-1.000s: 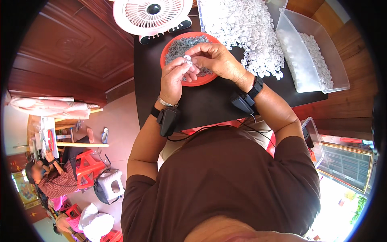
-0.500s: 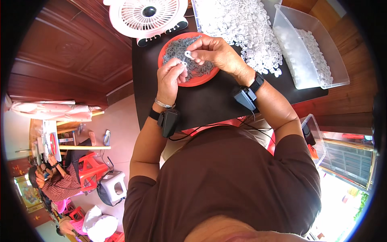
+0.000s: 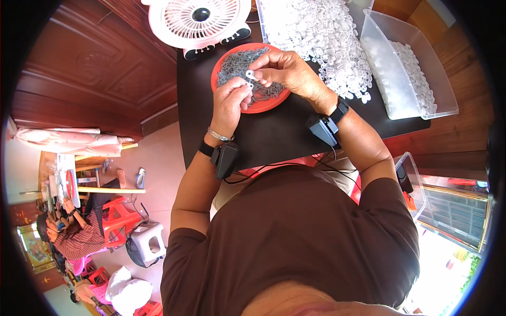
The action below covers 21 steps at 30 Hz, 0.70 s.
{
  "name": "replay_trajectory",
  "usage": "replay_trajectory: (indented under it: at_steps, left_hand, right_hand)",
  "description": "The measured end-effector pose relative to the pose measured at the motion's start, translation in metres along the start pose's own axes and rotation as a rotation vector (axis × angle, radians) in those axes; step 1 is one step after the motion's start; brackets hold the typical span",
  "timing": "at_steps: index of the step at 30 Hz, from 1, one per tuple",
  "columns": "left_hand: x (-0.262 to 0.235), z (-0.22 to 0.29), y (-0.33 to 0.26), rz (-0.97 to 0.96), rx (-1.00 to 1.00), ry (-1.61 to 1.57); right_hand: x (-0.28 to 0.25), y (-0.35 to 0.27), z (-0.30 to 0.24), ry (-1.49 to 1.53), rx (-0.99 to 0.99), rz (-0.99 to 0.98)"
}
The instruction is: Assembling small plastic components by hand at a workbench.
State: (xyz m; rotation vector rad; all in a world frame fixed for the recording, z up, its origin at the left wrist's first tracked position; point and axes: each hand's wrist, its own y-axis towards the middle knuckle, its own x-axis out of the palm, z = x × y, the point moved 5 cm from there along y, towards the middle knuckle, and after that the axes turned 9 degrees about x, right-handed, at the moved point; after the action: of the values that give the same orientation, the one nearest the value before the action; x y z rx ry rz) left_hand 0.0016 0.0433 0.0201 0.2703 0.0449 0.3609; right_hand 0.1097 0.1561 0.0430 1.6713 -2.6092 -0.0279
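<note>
My right hand (image 3: 287, 72) pinches a small white oval plastic piece with a hole (image 3: 250, 74) between thumb and fingertips. Just below and left of it, my left hand (image 3: 230, 101) is closed, its thumb and forefinger pressed round a tiny pale part (image 3: 250, 85) too small to name. The two sets of fingertips nearly meet, and I cannot tell whether the parts touch. Both hands hover over a round red-orange basin (image 3: 262, 107) filled with small grey metal pieces (image 3: 234, 64), whose exact kind is unclear. My hands hide part of the basin.
A large heap of white oval plastic pieces (image 3: 332, 47) spreads over the dark table (image 3: 279, 138). Right of it stands a clear plastic bin (image 3: 392, 95) with more inside. A white fan (image 3: 197, 21) stands at the back left. Another person (image 3: 79, 242) sits among red stools at far left.
The whole view has shifted slightly, so basin and heap sit a little further right. Both hands keep their pinch, fingertips still close together over the basin.
</note>
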Motion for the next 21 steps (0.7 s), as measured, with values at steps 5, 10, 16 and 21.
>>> replay_trajectory:
  at_steps: [5, 10, 16, 21]
  left_hand:
    - [0.0, -0.002, -0.001, 0.005, -0.004, 0.018]
    - [0.001, 0.0, -0.001, 0.011, 0.026, 0.048]
    - [0.002, 0.0, -0.002, 0.021, 0.037, 0.043]
    - [0.003, 0.0, -0.003, 0.05, 0.022, 0.004]
  right_hand:
    - [0.003, -0.001, -0.002, -0.135, -0.014, 0.03]
    - [0.006, -0.004, -0.008, -0.168, -0.062, 0.023]
    - [0.01, -0.004, -0.006, -0.216, -0.098, -0.004]
    - [0.017, -0.005, 0.0, -0.113, 0.013, -0.061]
